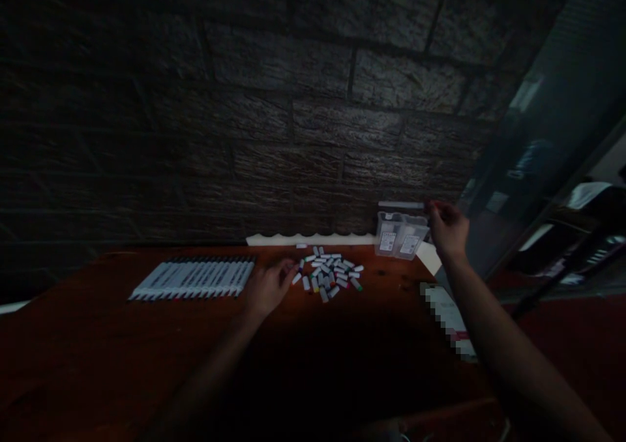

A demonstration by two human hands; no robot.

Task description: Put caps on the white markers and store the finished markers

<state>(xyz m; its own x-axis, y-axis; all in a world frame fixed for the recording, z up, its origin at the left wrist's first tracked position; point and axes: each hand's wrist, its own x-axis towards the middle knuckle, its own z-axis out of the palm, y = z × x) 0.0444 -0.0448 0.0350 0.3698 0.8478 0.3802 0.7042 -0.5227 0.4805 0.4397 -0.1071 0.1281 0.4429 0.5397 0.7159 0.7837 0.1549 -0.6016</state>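
My left hand (270,287) is at the left edge of a loose pile of short marker caps (327,274), white and grey with some coloured ends. Its thumb and fingers are pinched together; what is between them is too dark to make out. Further right, my right hand (447,229) is closed on one end of a pale, slim marker (402,205), which lies level just above a clear plastic case (400,236). The case stands upright against the wall and has two labelled halves. Left of my left hand, several white markers (193,278) lie side by side in a neat row.
A dark stone-block wall (317,122) rises behind the brown wooden table (147,357). A white wavy-edged strip (313,240) runs along the wall's foot. Near my right forearm lies a pixelated flat item (447,318). A glass panel (538,129) stands at the right.
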